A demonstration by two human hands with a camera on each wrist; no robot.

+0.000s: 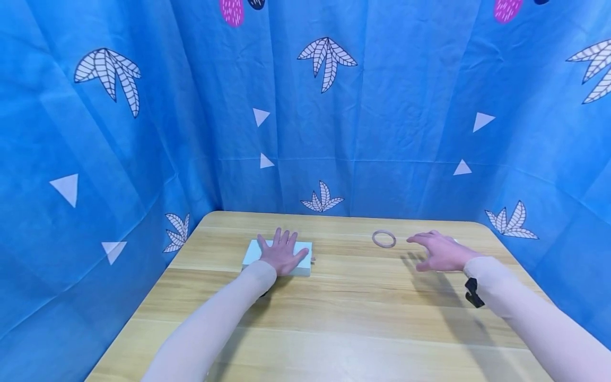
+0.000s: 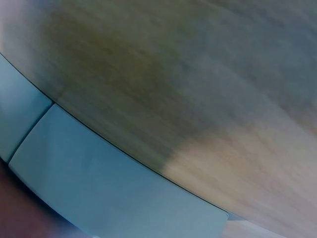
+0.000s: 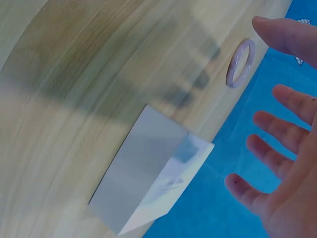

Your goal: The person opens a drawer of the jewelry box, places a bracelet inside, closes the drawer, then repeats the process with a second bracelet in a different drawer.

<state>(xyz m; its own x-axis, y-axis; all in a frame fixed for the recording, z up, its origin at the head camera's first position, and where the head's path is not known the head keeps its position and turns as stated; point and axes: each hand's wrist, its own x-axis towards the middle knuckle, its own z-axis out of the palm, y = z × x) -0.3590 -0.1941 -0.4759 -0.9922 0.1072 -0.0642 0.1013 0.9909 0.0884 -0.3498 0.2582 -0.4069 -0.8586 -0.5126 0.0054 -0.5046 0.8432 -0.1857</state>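
My left hand (image 1: 280, 258) lies palm down on a pale blue-green box (image 1: 252, 253), its fingers spread over the lid. A small pinkish tab (image 1: 313, 259) sticks out at the box's right end. The left wrist view shows the side of the box (image 2: 114, 173), with a seam across it. At the right, my right hand (image 1: 441, 253) is held above the table with nothing in its fingers. Below it stands a small white box (image 3: 141, 158), mostly hidden by the hand in the head view. A pale pinkish bangle (image 1: 384, 246) lies flat to the left of this hand.
Both boxes and the bangle are toward the far side of a wooden table (image 1: 353, 323). A blue patterned curtain (image 1: 406, 122) hangs behind the far edge and along both sides. My right hand's shadow falls on the wood.
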